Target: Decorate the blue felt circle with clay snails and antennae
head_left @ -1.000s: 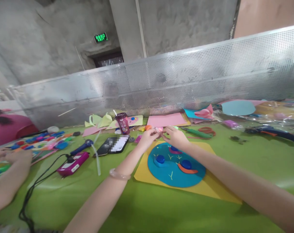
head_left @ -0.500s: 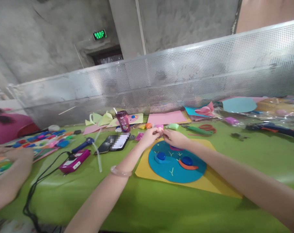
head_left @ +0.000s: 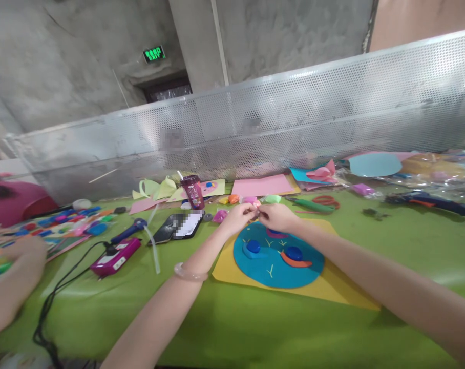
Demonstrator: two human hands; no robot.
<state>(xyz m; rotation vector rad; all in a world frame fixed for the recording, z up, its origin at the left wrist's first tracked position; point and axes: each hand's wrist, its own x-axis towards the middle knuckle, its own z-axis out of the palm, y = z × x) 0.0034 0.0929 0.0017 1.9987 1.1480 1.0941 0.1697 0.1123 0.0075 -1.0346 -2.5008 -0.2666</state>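
Note:
My left hand [head_left: 238,217] and my right hand [head_left: 280,217] meet above the far edge of a blue paper oval [head_left: 278,271]. Between their pinched fingertips is a small light-pink piece of modelling clay [head_left: 257,203], partly covered by the fingers. The oval lies on a yellow sheet [head_left: 351,292]. On it sit a blue round piece [head_left: 253,246] with a light-blue strip, another blue round piece [head_left: 294,253] over an orange curved strip [head_left: 299,263], and thin yellow Y-shaped marks. My right hand partly hides a purple-and-blue piece [head_left: 276,233] at the oval's far side.
Packs of coloured clay [head_left: 272,198], red-handled scissors [head_left: 324,201] and pink paper [head_left: 261,185] lie beyond my hands. To the left are a cup with a straw [head_left: 194,192], a phone [head_left: 188,224], a glue gun [head_left: 130,230] and a purple power strip [head_left: 115,257]. Another person's arm [head_left: 19,287] reaches in at far left.
The view has shifted slightly. Both my hands stay together around the pink clay, with only small finger movement. At far left, the other person's hand has moved a little.

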